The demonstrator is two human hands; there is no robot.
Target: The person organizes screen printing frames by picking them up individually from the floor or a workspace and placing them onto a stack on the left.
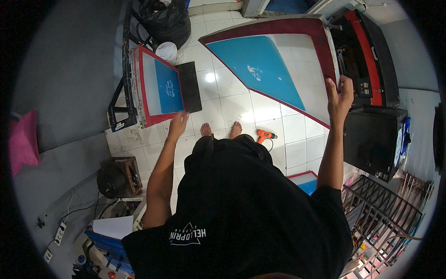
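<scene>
A large screen printing frame (323, 51) with a dark red border is held up at the upper right, tilted. Its mesh (253, 60) is partly coated blue, with a small pale design. My right hand (341, 98) is closed round the frame's right edge, thumb on the near face. To the left, a smaller red-bordered screen printing frame (143, 100) with a blue patch and a pale design stands at a black metal support. My left hand (178, 124) is at its near right corner, fingers closed on it; the fingertips are partly hidden.
An orange heat gun (265, 135) lies on the tiled floor near my feet. Behind the small frame are a dark board (189, 86), a white bucket (167, 51) and a black bag (167, 23). Black-and-red equipment (371, 60), a black cabinet (371, 139) and a metal rack (383, 204) line the right.
</scene>
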